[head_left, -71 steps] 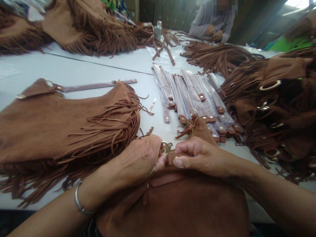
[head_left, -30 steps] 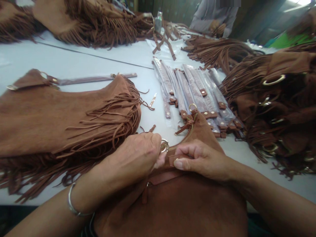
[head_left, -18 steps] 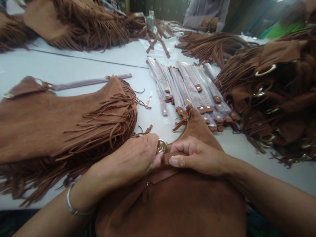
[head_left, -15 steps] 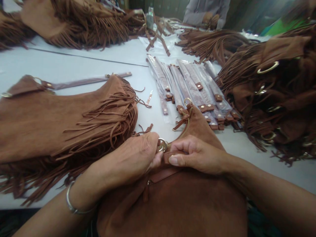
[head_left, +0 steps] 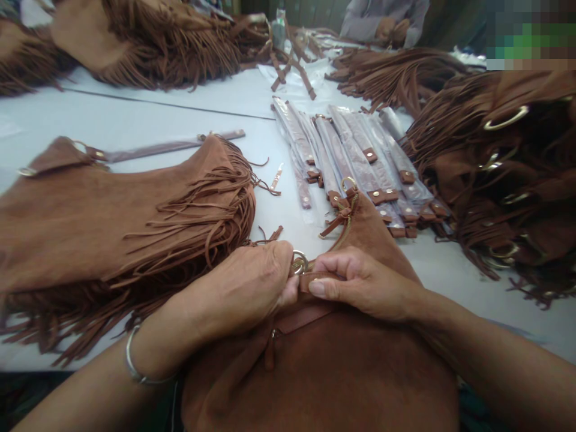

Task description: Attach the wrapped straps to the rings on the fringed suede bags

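Note:
A brown suede bag (head_left: 324, 372) lies in front of me at the table's near edge, its zip top running away to a gold ring (head_left: 348, 183) at the far corner. My left hand (head_left: 245, 288) is closed in a fist, pinching the near gold ring (head_left: 299, 263) of the bag. My right hand (head_left: 362, 282) is closed too, its thumb and fingers pressing the brown strap tab (head_left: 315, 278) beside that ring. A silver bangle (head_left: 135, 366) sits on my left wrist.
A finished fringed bag (head_left: 108, 216) lies to the left on the white table (head_left: 135, 120). Plastic-wrapped straps (head_left: 351, 156) lie in a row ahead. A heap of fringed bags (head_left: 508, 180) fills the right. More bags (head_left: 153, 42) and another person's hands (head_left: 389, 30) are at the far end.
My hands have stayed on the ring and tab with only small finger shifts. The view has drifted slightly.

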Demonstrator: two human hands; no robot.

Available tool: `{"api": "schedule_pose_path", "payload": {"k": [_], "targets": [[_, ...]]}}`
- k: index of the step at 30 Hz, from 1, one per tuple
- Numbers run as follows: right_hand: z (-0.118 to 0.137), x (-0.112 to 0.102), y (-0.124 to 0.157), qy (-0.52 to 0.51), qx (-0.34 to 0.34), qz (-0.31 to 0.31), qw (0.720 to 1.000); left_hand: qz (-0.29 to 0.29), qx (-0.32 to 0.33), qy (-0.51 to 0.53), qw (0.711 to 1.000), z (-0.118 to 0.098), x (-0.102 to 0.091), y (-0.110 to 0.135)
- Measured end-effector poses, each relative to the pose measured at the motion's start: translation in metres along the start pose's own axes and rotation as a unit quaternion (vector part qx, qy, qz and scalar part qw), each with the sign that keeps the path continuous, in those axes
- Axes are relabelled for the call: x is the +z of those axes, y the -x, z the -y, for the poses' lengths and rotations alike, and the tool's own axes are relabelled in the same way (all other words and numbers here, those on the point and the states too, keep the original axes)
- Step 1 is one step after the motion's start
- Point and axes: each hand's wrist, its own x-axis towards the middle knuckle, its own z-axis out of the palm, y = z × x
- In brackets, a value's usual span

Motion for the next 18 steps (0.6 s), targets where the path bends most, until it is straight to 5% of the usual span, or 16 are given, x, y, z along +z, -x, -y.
{"api": "schedule_pose_path", "payload": {"k": [11, 15, 18], "targets": [[-0.011, 0.012, -0.001, 0.081, 0.011, -0.177, 0.981, 0.043, 0.009, 0.023, 0.999, 0.009, 0.001, -0.006], [0.004, 0.001, -0.001, 0.151, 0.021, -0.137, 0.979, 0.039, 0.014, -0.013, 0.999, 0.003, 0.001, -0.006], [0.018, -0.003, 0.002, 0.276, 0.026, -0.127, 0.952, 0.015, -0.013, -0.034, 0.999, -0.004, 0.000, -0.006]]}}
